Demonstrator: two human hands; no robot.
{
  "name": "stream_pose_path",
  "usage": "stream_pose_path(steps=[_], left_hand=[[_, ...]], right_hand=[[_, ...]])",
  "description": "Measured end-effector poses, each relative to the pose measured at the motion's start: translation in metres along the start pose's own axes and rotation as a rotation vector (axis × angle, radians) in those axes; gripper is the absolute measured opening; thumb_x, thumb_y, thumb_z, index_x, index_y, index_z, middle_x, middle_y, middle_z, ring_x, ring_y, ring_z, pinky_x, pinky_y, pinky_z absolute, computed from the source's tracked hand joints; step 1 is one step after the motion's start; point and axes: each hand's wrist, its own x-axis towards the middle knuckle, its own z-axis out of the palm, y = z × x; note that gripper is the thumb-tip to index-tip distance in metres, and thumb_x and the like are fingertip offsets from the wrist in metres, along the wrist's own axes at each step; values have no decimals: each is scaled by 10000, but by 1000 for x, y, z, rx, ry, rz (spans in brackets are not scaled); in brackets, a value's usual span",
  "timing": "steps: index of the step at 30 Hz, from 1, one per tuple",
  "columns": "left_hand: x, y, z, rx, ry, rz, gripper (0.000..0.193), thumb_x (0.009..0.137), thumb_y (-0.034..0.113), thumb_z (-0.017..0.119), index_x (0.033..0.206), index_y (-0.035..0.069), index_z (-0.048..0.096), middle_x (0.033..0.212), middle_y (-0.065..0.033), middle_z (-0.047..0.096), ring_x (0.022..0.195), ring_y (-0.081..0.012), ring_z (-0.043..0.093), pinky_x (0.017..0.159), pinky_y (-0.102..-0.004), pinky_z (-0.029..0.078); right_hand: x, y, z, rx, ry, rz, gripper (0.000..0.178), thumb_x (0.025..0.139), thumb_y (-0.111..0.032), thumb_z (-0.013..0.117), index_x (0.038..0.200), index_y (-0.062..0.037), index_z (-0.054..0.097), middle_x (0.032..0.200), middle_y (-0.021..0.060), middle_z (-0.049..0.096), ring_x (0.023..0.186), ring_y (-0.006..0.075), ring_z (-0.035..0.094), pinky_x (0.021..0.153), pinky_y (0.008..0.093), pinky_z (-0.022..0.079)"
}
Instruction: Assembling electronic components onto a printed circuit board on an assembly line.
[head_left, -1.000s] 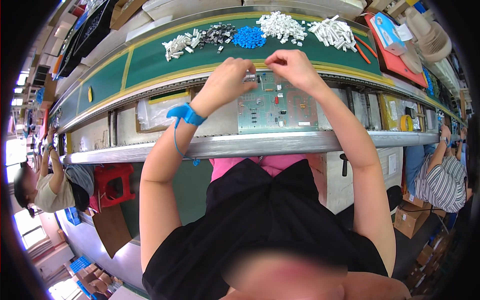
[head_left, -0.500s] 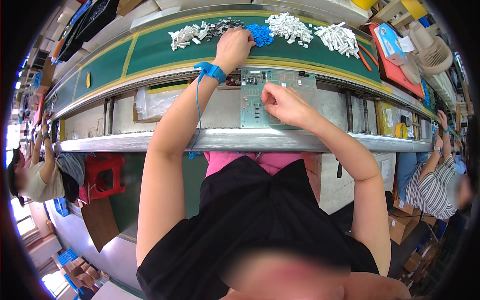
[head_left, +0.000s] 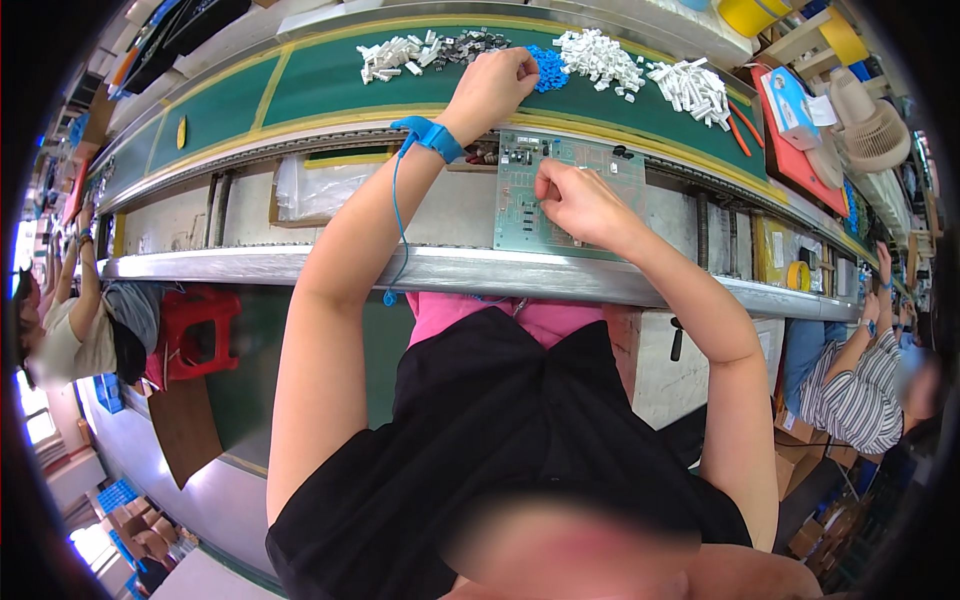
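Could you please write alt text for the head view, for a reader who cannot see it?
A seated person's right hand pinches at a green circuit board while the left hand reaches into small blue parts on a green bench.

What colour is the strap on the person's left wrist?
Blue: the wrist strap with its thin coiled cord, seen clearly in the head view.

A red stool (head_left: 200, 335) stands under the bench at nine o'clock; beside it, further toward the rim, a co-worker (head_left: 75, 320) sits hunched; a yellow tag (head_left: 181, 131) lies on the green belt (head_left: 320, 80) at ten o'clock; a red tray (head_left: 790, 140) sits at two o'clock with a beige fan (head_left: 870, 125) just beyond it; a yellow tape roll (head_left: 797, 275) rests at three o'clock; a person in a striped shirt (head_left: 850, 395) sits at four o'clock.
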Motion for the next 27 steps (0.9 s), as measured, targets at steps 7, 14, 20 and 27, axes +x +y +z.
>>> stream_pose_path(steps=[7, 14, 20, 27], left_hand=[[-6, 6, -9, -363, -112, -217, 178, 803, 116, 652, 919, -16, 683, 755, -112, 689, 645, -145, 657, 639, -265, 538], [-18, 7, -21, -582, -217, -302, 239, 853, 99, 629, 1032, -59, 642, 888, -100, 691, 812, -131, 667, 748, -230, 545], [-28, 14, -28, -535, -303, -311, 249, 837, 105, 652, 1028, -54, 634, 897, -99, 693, 829, -125, 661, 763, -234, 535], [-52, 20, -39, -436, -307, -280, 241, 820, 121, 675, 986, -50, 642, 835, -81, 697, 754, -89, 636, 673, -209, 510]], right_hand=[[1, -3, 0, -29, -21, 34, 131, 723, -15, 534, 854, 2, 534, 739, 144, 619, 725, 296, 623, 666, 390, 474], [4, -4, 1, 13, -45, 38, 123, 715, -9, 526, 836, 7, 537, 711, 138, 613, 671, 265, 623, 608, 382, 478], [5, -7, -2, -9, -88, 80, 188, 708, -12, 547, 893, -1, 579, 826, 180, 651, 818, 354, 633, 724, 427, 482], [12, 0, -23, 43, -55, -22, 141, 748, -76, 634, 853, -8, 569, 679, 96, 612, 632, 217, 615, 570, 329, 476]])
